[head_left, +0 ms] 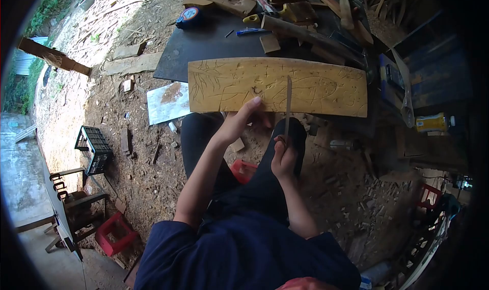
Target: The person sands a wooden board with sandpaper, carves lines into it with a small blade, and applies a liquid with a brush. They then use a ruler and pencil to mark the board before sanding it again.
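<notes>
1. Setting. A workshop floor [153, 188], littered with wood scraps, surrounds the yellowish board [277, 86]; a black crate [94, 150] and a red stool [116, 234] stand well to the left of the board.

2. Surface. The dark table [204, 50] extends beyond the board's far edge. It carries a tape measure [188, 16] beyond the board's left part, and a blue pen [251, 31] and a small wooden block [269, 43] beyond its middle.

3. Board. It lies crosswise before the person, overlapping the table's near side, with its near edge by the knees [293, 129]. Plant-like lines and small crosses mark its face. What supports it underneath cannot be told.

4. Left hand [243, 121]. The thumb lies on the board's near edge, left of its middle; the other fingers curl below that edge, partly hidden. The gap is narrow, apparently a pinch on the board, though its firmness cannot be judged.

5. Right hand [284, 160]. Its fingers are closed round the lower end of a slim blade [289, 96], nearer the person than the board. The blade points away across the board's face; contact is unclear.

6. Good practice. The left grip should steady the board, clear of the blade's path; the right wrist should guide the blade lightly, at an even angle, with the marked lines in plain sight.
</notes>
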Demonstrator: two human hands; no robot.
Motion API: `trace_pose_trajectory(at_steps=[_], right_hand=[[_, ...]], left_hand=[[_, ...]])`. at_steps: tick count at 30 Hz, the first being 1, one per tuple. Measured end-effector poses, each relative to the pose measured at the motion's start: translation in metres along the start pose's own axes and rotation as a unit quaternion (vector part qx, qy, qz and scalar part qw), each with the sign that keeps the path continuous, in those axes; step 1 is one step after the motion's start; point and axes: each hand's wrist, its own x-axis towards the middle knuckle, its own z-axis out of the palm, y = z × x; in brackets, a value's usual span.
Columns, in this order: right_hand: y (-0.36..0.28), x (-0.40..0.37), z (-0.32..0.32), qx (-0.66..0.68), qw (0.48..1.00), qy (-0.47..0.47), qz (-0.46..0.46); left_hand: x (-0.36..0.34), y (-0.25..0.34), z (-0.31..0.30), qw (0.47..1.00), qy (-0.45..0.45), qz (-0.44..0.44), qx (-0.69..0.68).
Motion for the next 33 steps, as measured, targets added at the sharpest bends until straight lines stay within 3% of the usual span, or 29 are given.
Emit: trace_pose_trajectory(at_steps=[3,7,12,15,21,24,26,28,33], right_hand=[[-0.007,-0.001,0.009,0.014,1.000,0.012,-0.003],[-0.009,0.002,0.009,0.028,0.999,0.007,0.014],[-0.002,0.000,0.010,0.016,1.000,0.016,0.000],[0.001,0.000,0.011,0.003,1.000,0.015,-0.013],[0.011,-0.004,0.016,-0.008,1.000,0.019,0.000],[0.009,-0.002,0.019,-0.017,0.999,0.038,-0.026],[0.002,0.004,0.022,-0.026,0.997,0.055,-0.050],[-0.018,0.013,0.015,-0.024,0.999,0.026,-0.001],[0.008,0.005,0.023,-0.021,0.999,0.036,-0.019]], left_hand=[[0.004,-0.017,0.003,0.992,0.125,0.002,-0.017],[0.008,-0.014,0.008,0.981,0.186,0.035,-0.032],[-0.001,-0.002,0.014,0.969,0.147,0.045,-0.194],[0.001,-0.004,0.008,0.969,0.091,0.078,-0.216],[0.005,-0.015,0.000,0.968,0.009,0.104,-0.227],[0.004,-0.010,0.003,0.976,0.026,0.096,-0.196],[0.001,0.002,-0.003,0.985,0.012,0.039,-0.166],[0.000,0.003,-0.007,0.988,-0.001,0.009,-0.152],[0.003,-0.004,-0.005,0.986,0.009,0.077,-0.147]])
